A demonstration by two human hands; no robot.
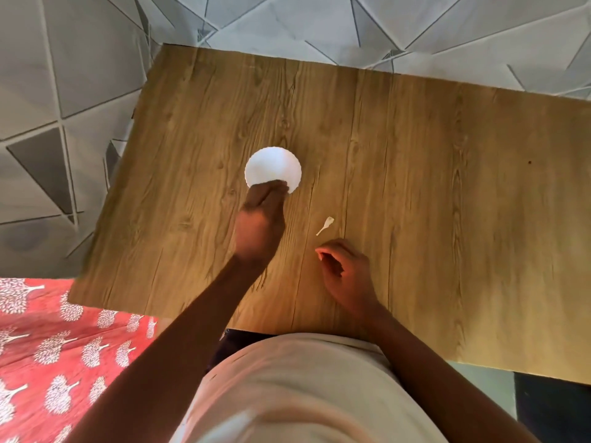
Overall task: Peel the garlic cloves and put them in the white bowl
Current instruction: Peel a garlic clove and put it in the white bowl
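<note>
My left fingers (274, 189) were curled over the near rim of the white bowl (271, 166) mid-tabletop (415, 155); whether they pinched a clove I couldn't tell. Right fingers (323, 251) hung loosely bent, apparently empty, beside a papery peel (325, 225). A peeled clove would be small, firm, slick: pinch its flanks.

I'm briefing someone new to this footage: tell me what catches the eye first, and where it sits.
The white bowl stands out, mid-table on the wooden table. The left hand reaches over its near rim, blurred; whether it holds anything is unclear. To the right, a small pale peel lies on the wood, just beyond the right hand, whose fingers are curled near the table's front edge.
</note>
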